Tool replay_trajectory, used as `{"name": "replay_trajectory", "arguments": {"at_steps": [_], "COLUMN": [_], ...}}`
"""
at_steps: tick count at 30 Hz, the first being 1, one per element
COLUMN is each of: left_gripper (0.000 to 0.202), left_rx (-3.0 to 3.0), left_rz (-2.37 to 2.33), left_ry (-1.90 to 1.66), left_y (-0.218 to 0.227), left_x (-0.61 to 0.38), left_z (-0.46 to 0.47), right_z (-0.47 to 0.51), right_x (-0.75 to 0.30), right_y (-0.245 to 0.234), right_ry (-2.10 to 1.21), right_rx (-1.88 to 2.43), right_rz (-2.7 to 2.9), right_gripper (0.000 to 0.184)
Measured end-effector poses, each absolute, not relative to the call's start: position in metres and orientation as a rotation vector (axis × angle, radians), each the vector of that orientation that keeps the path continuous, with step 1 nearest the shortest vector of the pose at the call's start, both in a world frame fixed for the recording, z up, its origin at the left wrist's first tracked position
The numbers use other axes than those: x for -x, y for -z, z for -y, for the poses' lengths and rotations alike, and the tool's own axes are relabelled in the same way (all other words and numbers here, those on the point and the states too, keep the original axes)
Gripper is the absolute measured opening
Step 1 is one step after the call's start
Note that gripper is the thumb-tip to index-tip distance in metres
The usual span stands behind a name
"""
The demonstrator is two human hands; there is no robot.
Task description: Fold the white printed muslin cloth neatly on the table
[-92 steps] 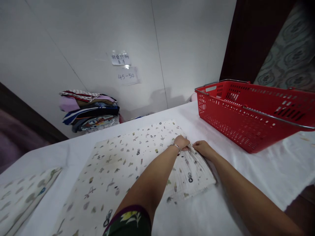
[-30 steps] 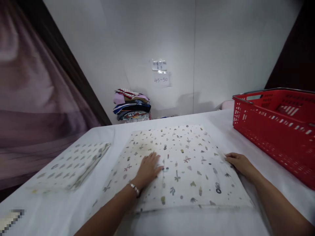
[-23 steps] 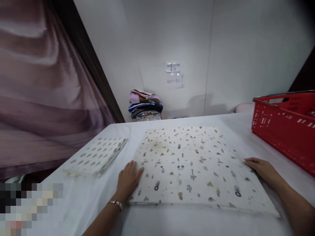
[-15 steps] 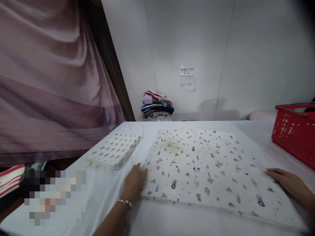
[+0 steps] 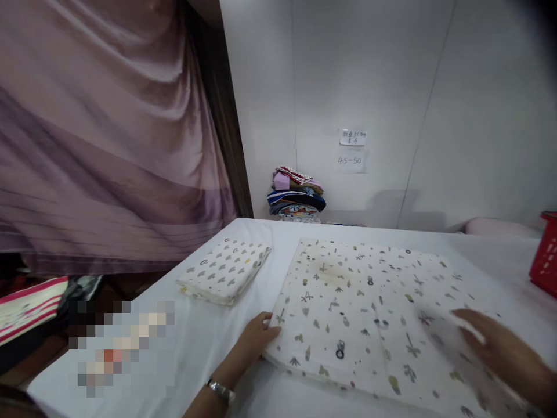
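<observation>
A white cloth (image 5: 348, 313) printed with small grey, olive and black motifs lies spread flat in front of me, folded in layers. My left hand (image 5: 256, 337), a silver bracelet on its wrist, grips the cloth's left edge near the front corner, thumb on top. Over the right part of the cloth is my right hand (image 5: 505, 354), smeared by motion. Whether its fingers hold any fabric cannot be made out. To the left rests a smaller folded white cloth (image 5: 226, 270) with grey mouse-head shapes, touched by neither hand.
The white-covered table (image 5: 252, 232) carries both cloths. A red basket (image 5: 546, 261) stands at the right edge. Behind the table is a stack of folded fabrics (image 5: 296, 194) by the wall. A mauve curtain (image 5: 108, 145) hangs at left; a blurred-out patch covers the table's front left.
My view has turned a little left, so things sit further right. My right hand has moved from the cloth's right edge inward over it. My left hand has closed on the left edge.
</observation>
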State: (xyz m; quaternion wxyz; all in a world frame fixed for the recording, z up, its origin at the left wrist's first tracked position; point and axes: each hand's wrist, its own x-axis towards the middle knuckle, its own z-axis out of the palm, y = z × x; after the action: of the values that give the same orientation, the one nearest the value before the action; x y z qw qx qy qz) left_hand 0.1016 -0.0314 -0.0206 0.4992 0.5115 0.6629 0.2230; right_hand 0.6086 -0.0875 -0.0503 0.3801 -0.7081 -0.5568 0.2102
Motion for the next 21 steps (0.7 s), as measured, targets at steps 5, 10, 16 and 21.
{"name": "replay_trajectory", "arguments": {"at_steps": [5,10,16,21], "left_gripper": [0.059,0.068,0.067,0.042], "left_rx": [-1.060,-0.972,-0.988,-1.017], "left_rz": [-1.550,-1.415,-1.424,-1.457], "left_ry": [-0.651,-0.725,-0.641,-0.585], "left_y": [0.000,-0.009,-0.006,0.006], "left_x": [-0.106,-0.112,-0.106,-0.100], "left_z": [0.035,0.036,0.024,-0.032], "right_z": [0.093,0.077,0.050,0.041], "right_x": [-0.403,-0.282,-0.253,-0.265], "right_y": [0.029,0.014,0.013,0.007], "right_ry": [-0.902,-0.741,-0.570,-0.697], "right_rx": [1.602,1.321,1.428,1.359], "right_rz": [2.027,2.321,2.312,2.162], "right_gripper": [0.059,0.077,0.049,0.025]}}
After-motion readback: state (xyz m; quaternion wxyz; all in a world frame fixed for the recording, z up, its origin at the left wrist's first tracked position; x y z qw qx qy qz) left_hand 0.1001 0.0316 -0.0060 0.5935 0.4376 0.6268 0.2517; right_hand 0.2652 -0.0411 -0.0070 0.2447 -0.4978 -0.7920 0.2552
